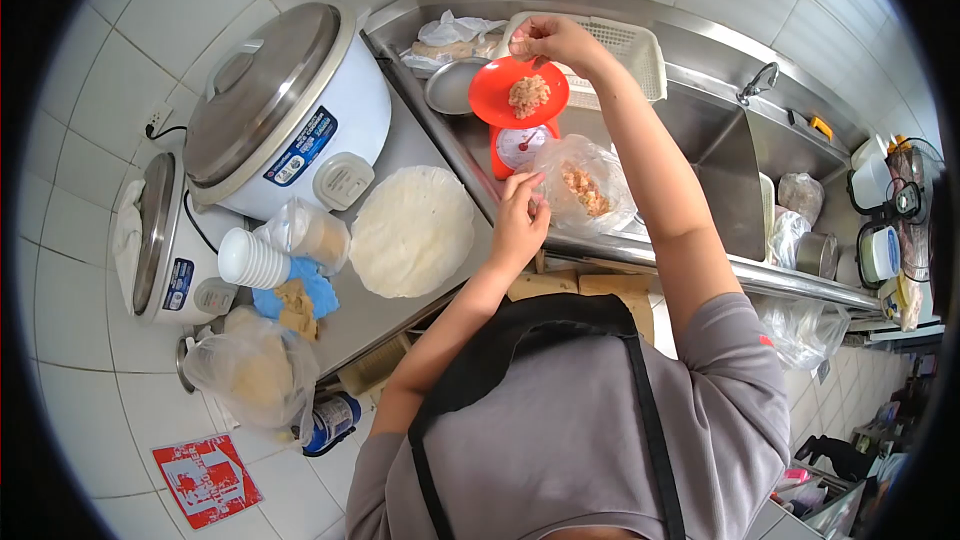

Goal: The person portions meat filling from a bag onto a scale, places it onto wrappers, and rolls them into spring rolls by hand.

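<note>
My right hand [548,40] hangs over the far edge of the red scale plate [488,92], its fingers pinched together; whether they hold a bit of meat I cannot make out. A small heap of chopped meat [529,96] lies on that plate. Beneath it stands a red kitchen scale [524,147] with a round white dial. Close to the scale, my left hand [522,218] is closed on the edge of a clear plastic bag [610,162]. More chopped meat [585,192] shows inside the bag. Left of my left hand, a round pale sheet of dough [412,230] lies on the counter.
Two rice cookers [345,105] stand at the left by stacked white cups [258,258] and a plastic tub [322,238]. Behind the scale are a metal bowl [452,88] and a cream basket [640,52]. A steel sink [735,155] with a tap [758,85] lies right.
</note>
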`<state>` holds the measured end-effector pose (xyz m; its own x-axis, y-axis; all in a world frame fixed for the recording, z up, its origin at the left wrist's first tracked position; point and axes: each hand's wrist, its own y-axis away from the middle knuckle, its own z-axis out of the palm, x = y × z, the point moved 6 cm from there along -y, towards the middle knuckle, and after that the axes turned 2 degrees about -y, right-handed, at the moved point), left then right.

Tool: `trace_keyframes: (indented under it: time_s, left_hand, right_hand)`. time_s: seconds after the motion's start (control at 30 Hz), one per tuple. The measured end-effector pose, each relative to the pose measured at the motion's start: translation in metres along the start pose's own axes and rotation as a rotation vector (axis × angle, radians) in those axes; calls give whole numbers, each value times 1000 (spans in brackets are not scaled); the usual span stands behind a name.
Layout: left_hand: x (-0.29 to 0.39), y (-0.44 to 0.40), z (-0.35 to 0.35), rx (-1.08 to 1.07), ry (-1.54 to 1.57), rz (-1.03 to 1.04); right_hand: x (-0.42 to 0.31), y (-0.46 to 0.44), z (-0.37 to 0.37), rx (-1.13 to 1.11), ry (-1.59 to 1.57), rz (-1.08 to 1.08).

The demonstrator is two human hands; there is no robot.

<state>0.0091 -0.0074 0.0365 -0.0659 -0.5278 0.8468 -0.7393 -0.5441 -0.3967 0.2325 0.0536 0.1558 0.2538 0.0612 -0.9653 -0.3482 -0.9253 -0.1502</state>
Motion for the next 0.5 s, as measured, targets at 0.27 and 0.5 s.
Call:
trace_keyframes:
  time_s: [0.27,0.5]
  left_hand:
    - [-1,-5,4,3,11,-26]
    - [-3,-13,13,20,31,10]
  right_hand:
    - [-40,107,-13,-9,-57,-158]
    - [12,185,5,-81,-112,73]
